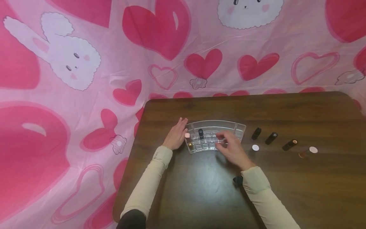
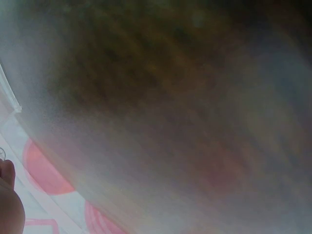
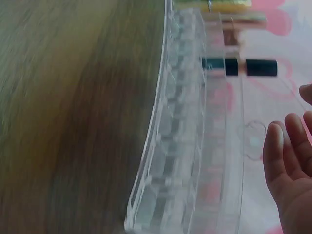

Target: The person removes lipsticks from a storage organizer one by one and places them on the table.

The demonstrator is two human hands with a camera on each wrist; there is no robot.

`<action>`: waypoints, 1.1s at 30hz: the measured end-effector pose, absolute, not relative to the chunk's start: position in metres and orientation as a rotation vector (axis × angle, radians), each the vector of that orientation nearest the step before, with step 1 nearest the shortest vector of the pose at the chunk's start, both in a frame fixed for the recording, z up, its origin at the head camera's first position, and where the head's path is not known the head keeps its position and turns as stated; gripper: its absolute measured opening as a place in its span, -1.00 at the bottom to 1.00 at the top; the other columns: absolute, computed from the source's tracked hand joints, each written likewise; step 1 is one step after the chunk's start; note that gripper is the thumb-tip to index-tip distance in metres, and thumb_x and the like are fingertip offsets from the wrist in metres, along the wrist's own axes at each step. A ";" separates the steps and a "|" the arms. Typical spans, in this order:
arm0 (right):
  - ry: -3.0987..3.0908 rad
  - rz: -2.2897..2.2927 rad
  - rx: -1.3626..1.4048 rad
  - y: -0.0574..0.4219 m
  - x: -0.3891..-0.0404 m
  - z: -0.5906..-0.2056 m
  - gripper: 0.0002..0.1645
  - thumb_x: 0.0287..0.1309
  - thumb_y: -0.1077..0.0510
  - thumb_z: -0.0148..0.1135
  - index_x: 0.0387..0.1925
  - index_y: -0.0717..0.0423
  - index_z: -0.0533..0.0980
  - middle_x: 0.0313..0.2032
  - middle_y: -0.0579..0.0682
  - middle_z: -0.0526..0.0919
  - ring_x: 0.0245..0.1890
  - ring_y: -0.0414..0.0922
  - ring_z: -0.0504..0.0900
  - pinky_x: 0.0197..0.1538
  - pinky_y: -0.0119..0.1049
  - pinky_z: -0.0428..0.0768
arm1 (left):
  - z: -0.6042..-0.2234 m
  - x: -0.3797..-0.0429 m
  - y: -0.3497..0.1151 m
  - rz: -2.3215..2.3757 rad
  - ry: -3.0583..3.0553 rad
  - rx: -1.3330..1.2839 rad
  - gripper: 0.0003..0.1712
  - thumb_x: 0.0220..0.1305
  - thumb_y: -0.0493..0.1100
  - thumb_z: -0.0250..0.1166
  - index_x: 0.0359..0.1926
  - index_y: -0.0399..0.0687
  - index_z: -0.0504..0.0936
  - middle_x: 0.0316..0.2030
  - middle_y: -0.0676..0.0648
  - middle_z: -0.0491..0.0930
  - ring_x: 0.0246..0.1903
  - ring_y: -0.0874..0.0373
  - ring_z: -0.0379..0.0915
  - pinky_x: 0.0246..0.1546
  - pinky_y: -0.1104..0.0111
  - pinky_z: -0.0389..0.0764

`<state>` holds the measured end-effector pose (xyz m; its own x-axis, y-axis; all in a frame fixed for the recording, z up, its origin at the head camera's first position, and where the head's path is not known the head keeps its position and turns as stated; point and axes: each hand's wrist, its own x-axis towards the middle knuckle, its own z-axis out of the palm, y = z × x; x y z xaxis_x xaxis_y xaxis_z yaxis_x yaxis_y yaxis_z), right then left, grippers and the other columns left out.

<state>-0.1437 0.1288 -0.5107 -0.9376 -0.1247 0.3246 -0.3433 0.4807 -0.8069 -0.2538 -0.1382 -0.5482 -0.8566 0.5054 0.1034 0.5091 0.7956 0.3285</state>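
A clear acrylic lipstick organizer [image 1: 214, 125], curved and split into small compartments, stands on the table. My left hand [image 1: 175, 135] lies along its left end with straight fingers. Over the right half hovers my right hand [image 1: 233, 149], thumb and fingers bent and apart; the right wrist view shows nothing between those fingers [image 3: 274, 146]. In the organizer stand a black lipstick [image 1: 201, 133], a pink-topped tube [image 1: 187, 135] and a gold-topped tube [image 1: 190, 145]. The left wrist view is mostly blurred, with part of a hand [image 2: 9, 200] at its edge.
Right of the organizer, black tubes [image 1: 256, 133] stand in a slanting row on the brown table [image 1: 194, 190]. Near them are a white-topped tube [image 1: 255, 148] and a pale-pink-topped one [image 1: 313, 149]. A black object [image 1: 238, 181] lies beside the right sleeve. Heart-patterned cloth [image 1: 203, 63] hangs behind.
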 end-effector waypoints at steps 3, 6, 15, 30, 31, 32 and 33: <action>-2.525 1.443 0.419 0.122 -0.146 -0.510 -0.62 0.01 0.35 0.32 -0.07 0.33 0.51 -0.16 0.23 0.62 -0.26 0.04 0.63 -0.17 -0.08 0.64 | -0.549 -0.253 -0.138 -0.552 -2.963 -0.838 -0.38 0.50 -0.01 -0.14 0.48 -0.10 0.10 0.49 -0.05 0.11 0.52 0.07 -0.17 0.45 0.10 0.16; -2.547 1.435 0.437 0.117 -0.149 -0.511 -0.59 0.02 0.32 0.33 -0.04 0.31 0.51 -0.15 0.22 0.61 -0.23 0.04 0.62 -0.16 -0.12 0.62 | -0.549 -0.253 -0.138 -0.564 -2.965 -0.837 -0.37 0.50 -0.02 -0.12 0.49 -0.10 0.10 0.49 -0.04 0.11 0.52 0.07 -0.17 0.45 0.10 0.15; -2.603 1.444 0.418 0.106 -0.160 -0.515 -0.54 0.06 0.27 0.33 0.03 0.28 0.48 -0.09 0.19 0.58 -0.24 -0.01 0.58 -0.15 -0.16 0.58 | -0.549 -0.252 -0.137 -0.563 -2.966 -0.831 -0.37 0.50 -0.01 -0.13 0.49 -0.10 0.09 0.49 -0.05 0.10 0.53 0.08 -0.18 0.46 0.13 0.13; -2.698 1.410 0.341 0.086 -0.182 -0.510 -0.51 0.10 0.18 0.34 0.08 0.17 0.45 -0.01 0.11 0.52 -0.13 0.01 0.57 -0.04 -0.09 0.62 | -0.551 -0.254 -0.137 -0.555 -2.955 -0.838 -0.38 0.50 -0.03 -0.13 0.48 -0.13 0.10 0.48 -0.07 0.12 0.52 0.06 -0.16 0.46 0.11 0.13; -2.702 1.407 0.335 0.085 -0.183 -0.510 -0.51 0.10 0.18 0.35 0.08 0.17 0.45 -0.02 0.10 0.52 -0.14 0.00 0.56 -0.04 -0.10 0.62 | -0.552 -0.254 -0.137 -0.550 -2.955 -0.839 -0.38 0.50 -0.02 -0.13 0.48 -0.13 0.10 0.48 -0.07 0.12 0.52 0.06 -0.16 0.46 0.12 0.13; -2.704 1.407 0.337 0.084 -0.184 -0.510 -0.50 0.10 0.18 0.34 0.08 0.17 0.45 -0.01 0.10 0.52 -0.13 -0.01 0.56 -0.04 -0.10 0.61 | -0.552 -0.254 -0.137 -0.551 -2.958 -0.837 -0.38 0.50 -0.02 -0.13 0.48 -0.12 0.09 0.48 -0.06 0.12 0.52 0.07 -0.17 0.46 0.12 0.13; -2.707 1.410 0.335 0.084 -0.185 -0.510 -0.50 0.11 0.18 0.34 0.09 0.17 0.45 -0.01 0.11 0.51 -0.13 0.00 0.55 -0.04 -0.10 0.61 | -0.552 -0.254 -0.137 -0.551 -2.959 -0.836 -0.37 0.50 -0.02 -0.12 0.49 -0.12 0.09 0.49 -0.06 0.11 0.52 0.08 -0.18 0.46 0.11 0.13</action>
